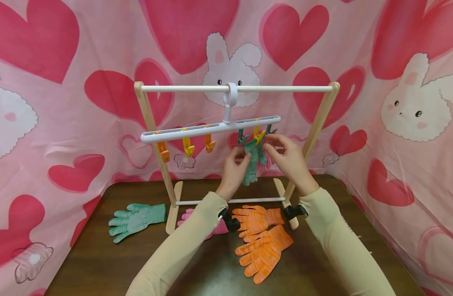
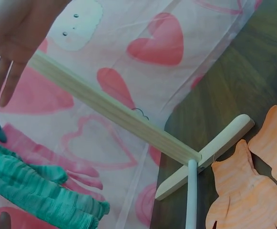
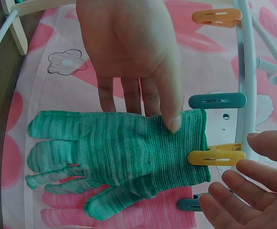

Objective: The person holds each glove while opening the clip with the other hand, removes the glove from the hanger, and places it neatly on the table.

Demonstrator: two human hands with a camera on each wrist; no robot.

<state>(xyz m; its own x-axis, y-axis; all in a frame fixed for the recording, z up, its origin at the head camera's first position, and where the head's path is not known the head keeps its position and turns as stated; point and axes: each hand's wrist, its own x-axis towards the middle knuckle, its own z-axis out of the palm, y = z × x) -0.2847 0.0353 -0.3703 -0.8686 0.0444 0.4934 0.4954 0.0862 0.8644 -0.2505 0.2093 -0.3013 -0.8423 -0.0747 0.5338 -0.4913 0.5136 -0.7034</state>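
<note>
Below the clip hanger (image 1: 200, 131), the left grip (image 1: 233, 170) pinches a green knit glove (image 3: 117, 145); the loose right grip (image 1: 290, 161) holds nothing.

The head view is bright and clear, with soft light that looks nearly even. A pale shine sits on the dark brown wooden table (image 1: 211, 271) near the bottom edge. Both wrist views look greyer and a bit foggy. In the right wrist view, the bare left hand (image 3: 131, 43) is shady, but the thin lines on the green striped knit glove (image 3: 114, 143) show well. In the left wrist view, the orange knit gloves (image 2: 245, 195) look pale and faded.
</note>
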